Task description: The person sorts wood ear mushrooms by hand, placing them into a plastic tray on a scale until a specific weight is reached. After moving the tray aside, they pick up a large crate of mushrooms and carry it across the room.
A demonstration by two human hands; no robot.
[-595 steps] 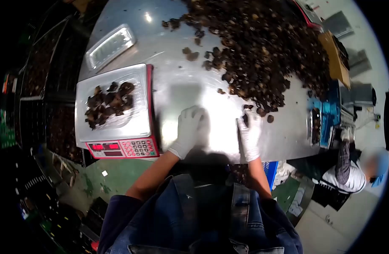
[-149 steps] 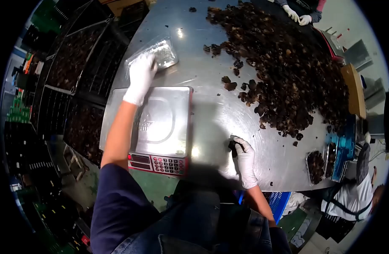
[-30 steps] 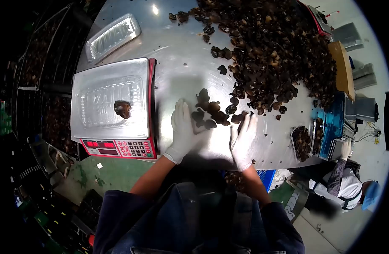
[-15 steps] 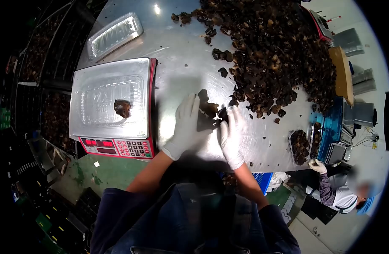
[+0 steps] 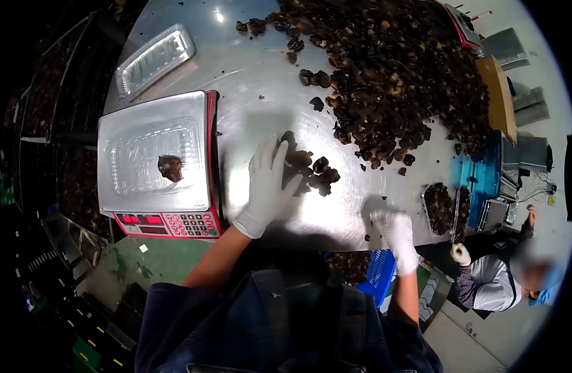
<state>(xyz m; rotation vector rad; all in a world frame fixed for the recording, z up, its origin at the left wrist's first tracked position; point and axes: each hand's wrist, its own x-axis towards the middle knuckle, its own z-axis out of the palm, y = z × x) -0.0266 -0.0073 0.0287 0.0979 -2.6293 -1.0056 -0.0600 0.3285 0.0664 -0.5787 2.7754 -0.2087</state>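
My left hand [image 5: 265, 181], in a white glove, lies flat with fingers spread on the steel table [image 5: 261, 68], touching a small cluster of dark dried mushrooms [image 5: 311, 171]. My right hand [image 5: 395, 233], also gloved, hovers blurred near the table's front edge, apart from the cluster; nothing shows in it. To the left stands a scale [image 5: 154, 161] with a clear plastic tray [image 5: 150, 155] on it, holding one mushroom piece [image 5: 170, 168]. A large mushroom heap [image 5: 392, 68] covers the far right of the table.
An empty clear tray [image 5: 150, 59] lies at the back left. Filled trays [image 5: 440, 208] sit at the right edge beside a blue machine [image 5: 482, 180]. A co-worker [image 5: 494, 283] in a white top stands at lower right. A blue crate [image 5: 376, 276] sits under the table.
My right hand has left the small mushroom cluster and moved right and toward the front edge. My left hand stays at the cluster. The view has shifted slightly.
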